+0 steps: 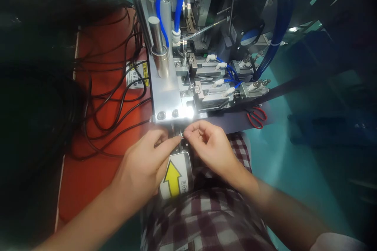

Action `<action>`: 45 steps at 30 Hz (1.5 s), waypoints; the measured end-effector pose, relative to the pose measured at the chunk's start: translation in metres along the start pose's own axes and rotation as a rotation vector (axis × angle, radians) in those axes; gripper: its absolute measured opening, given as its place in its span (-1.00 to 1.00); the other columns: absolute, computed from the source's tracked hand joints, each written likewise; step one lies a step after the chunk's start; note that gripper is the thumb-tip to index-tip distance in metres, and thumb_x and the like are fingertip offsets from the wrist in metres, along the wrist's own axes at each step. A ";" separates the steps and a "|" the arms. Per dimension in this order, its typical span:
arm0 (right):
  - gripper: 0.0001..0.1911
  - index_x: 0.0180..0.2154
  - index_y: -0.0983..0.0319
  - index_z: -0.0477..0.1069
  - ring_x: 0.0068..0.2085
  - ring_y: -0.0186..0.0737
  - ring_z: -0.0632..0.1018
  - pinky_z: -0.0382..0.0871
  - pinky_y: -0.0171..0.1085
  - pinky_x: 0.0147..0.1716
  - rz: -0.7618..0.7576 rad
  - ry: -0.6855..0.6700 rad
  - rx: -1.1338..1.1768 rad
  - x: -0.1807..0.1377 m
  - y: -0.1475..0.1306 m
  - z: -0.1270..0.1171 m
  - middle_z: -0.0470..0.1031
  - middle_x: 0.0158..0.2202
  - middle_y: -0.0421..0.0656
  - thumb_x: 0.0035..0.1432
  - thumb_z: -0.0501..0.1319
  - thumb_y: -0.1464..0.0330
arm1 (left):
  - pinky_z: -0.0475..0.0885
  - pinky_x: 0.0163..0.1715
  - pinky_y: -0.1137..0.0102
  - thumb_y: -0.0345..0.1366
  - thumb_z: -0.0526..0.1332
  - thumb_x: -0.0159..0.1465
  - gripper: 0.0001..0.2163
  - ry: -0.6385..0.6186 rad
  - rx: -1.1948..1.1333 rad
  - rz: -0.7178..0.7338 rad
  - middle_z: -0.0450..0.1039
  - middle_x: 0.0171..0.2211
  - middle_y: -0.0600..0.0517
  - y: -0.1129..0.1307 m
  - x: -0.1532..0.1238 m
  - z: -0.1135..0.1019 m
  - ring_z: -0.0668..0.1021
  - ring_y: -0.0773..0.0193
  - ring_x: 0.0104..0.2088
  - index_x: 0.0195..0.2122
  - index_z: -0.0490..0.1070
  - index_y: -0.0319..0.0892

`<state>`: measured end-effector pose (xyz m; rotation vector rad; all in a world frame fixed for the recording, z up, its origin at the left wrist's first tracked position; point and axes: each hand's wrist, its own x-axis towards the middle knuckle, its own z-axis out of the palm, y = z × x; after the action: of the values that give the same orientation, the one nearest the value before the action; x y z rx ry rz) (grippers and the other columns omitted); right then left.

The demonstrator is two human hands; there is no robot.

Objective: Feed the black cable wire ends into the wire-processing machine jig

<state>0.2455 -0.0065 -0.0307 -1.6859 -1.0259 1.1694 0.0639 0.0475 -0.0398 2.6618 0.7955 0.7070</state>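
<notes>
Both hands meet at the front edge of a metal machine plate, just above a white label with a yellow arrow. My left hand is closed, its thumb and forefinger reaching to a small metal part at the machine's front. Opposite it, my right hand is closed in a pinch, thumb against forefinger, at the same spot. What lies between the fingertips is too small to name. Silvery cylinders with white air fittings and blue hoses sit behind the right hand.
Black cables run loosely across the red surface on the left. Red-handled scissors lie at the right on a dark ledge. A vertical steel post and thick blue hoses rise above the machine.
</notes>
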 end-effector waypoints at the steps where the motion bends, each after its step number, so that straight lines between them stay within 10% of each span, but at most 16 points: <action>1: -0.85 -0.39 0.26 0.40 -0.56 -0.42 0.31 0.17 -0.39 -0.57 -0.007 0.003 -0.008 0.000 -0.001 0.000 0.30 -0.58 -0.33 0.20 0.21 0.33 | 0.39 -0.46 0.50 -0.51 0.05 0.34 -0.74 0.001 -0.001 0.002 0.33 -0.31 -0.01 0.000 0.000 0.000 0.47 0.33 -0.37 -0.07 0.49 -0.26; 10: -0.82 -0.41 0.23 0.32 -0.52 -0.40 0.31 0.18 -0.34 -0.49 -0.129 0.034 -0.150 -0.004 -0.003 0.004 0.31 -0.53 -0.31 0.26 0.13 0.34 | 0.40 -0.47 0.48 -0.52 0.06 0.34 -0.74 0.015 -0.017 -0.003 0.35 -0.28 -0.02 0.001 0.000 0.001 0.49 0.31 -0.35 -0.05 0.47 -0.24; 20: -0.77 -0.42 0.24 0.31 -0.62 -0.46 0.23 0.07 -0.41 -0.64 0.195 -0.068 0.157 0.002 -0.004 0.002 0.23 -0.62 -0.37 0.21 0.19 0.24 | 0.42 -0.44 0.47 -0.50 0.06 0.34 -0.75 0.003 -0.004 -0.001 0.34 -0.28 -0.02 0.001 -0.001 0.001 0.49 0.30 -0.35 -0.07 0.48 -0.24; 32: -0.74 -0.42 0.23 0.29 -0.65 -0.46 0.21 0.07 -0.39 -0.64 0.211 -0.143 0.287 0.005 0.002 0.002 0.21 -0.64 -0.38 0.17 0.22 0.20 | 0.38 -0.39 0.48 -0.50 0.06 0.35 -0.72 -0.013 -0.038 -0.037 0.32 -0.27 0.01 0.000 -0.007 0.003 0.45 0.33 -0.32 0.02 0.42 -0.18; 39: -0.86 -0.37 0.21 0.30 -0.50 -0.36 0.34 0.21 -0.31 -0.45 -0.204 0.077 -0.181 -0.004 0.008 0.006 0.32 -0.51 -0.27 0.26 0.12 0.33 | 0.38 -0.34 0.48 -0.47 0.06 0.37 -0.73 0.002 -0.061 -0.052 0.31 -0.23 0.02 -0.001 -0.009 0.006 0.46 0.33 -0.28 0.03 0.41 -0.14; 45: -0.79 -0.42 0.20 0.26 -0.65 -0.44 0.23 0.10 -0.39 -0.64 0.179 -0.056 0.247 0.004 0.003 0.009 0.21 -0.64 -0.39 0.16 0.20 0.24 | 0.39 -0.37 0.48 -0.47 0.06 0.37 -0.74 -0.004 -0.050 -0.059 0.32 -0.25 0.02 -0.001 -0.008 0.006 0.48 0.33 -0.30 0.02 0.42 -0.12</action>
<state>0.2385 -0.0027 -0.0369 -1.5791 -0.7394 1.4050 0.0607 0.0432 -0.0478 2.5835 0.8399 0.6975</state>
